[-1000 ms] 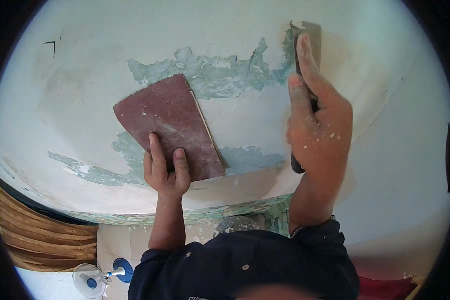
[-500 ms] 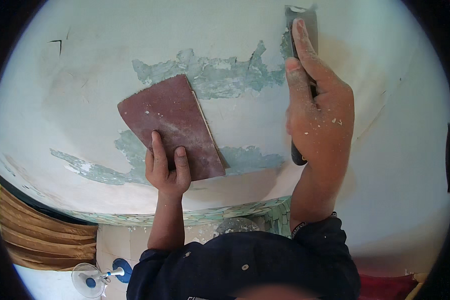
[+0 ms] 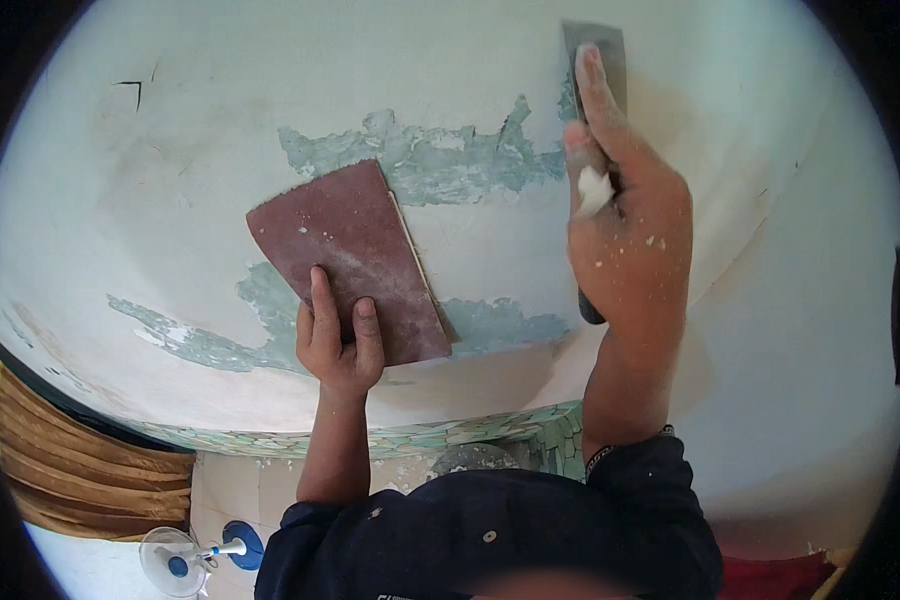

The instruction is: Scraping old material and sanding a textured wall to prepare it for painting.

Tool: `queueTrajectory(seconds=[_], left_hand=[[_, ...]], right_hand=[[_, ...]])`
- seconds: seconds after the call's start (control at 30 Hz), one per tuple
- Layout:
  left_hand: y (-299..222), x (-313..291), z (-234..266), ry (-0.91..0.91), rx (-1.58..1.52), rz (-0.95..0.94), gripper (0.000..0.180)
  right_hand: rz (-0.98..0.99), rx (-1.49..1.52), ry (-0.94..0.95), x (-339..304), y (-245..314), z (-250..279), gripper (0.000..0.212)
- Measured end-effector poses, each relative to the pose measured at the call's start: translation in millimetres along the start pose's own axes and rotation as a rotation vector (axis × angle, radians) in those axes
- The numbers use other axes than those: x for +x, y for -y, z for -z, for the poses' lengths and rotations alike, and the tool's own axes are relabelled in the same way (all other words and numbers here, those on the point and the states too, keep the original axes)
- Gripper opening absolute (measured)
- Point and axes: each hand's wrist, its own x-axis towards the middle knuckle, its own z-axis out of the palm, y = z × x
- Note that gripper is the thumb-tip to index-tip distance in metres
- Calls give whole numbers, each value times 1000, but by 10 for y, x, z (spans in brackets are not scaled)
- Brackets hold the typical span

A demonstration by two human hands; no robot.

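Wall [image 3: 490, 240] shows ragged green patches [image 3: 420, 165], fan [image 3: 178, 567] below — left grip [image 3: 340, 352] pinching sandpaper [image 3: 340, 210], right grip [image 3: 638, 235] clasping scraper [image 3: 616, 60].

The person is wearing a dark navy shirt [image 3: 390, 545], its short sleeves leaving both forearms bare. A black-and-white patterned trim [image 3: 598, 462] is edging the right sleeve [image 3: 650, 480]. A pale round button [image 3: 489, 537] is showing on the cloth, and light specks are dotting it. White flecks are clinging to the right hand [image 3: 630, 235], and pale dust is coating its forefinger.
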Motion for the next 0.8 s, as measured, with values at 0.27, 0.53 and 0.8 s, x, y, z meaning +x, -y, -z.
queueTrajectory(seconds=[0.27,0.53,0.8], left_hand=[[36,-6,-6,-14,21,-47,56],[-4,1,-22,-9,39,-7,56],[38,-6,4,-17,35,-20,55]], right_hand=[[-335,23,178,-496,136,106,50],[-51,52,89,-264,57,50,44],[-194,-22,175,-367,77,70,44]])
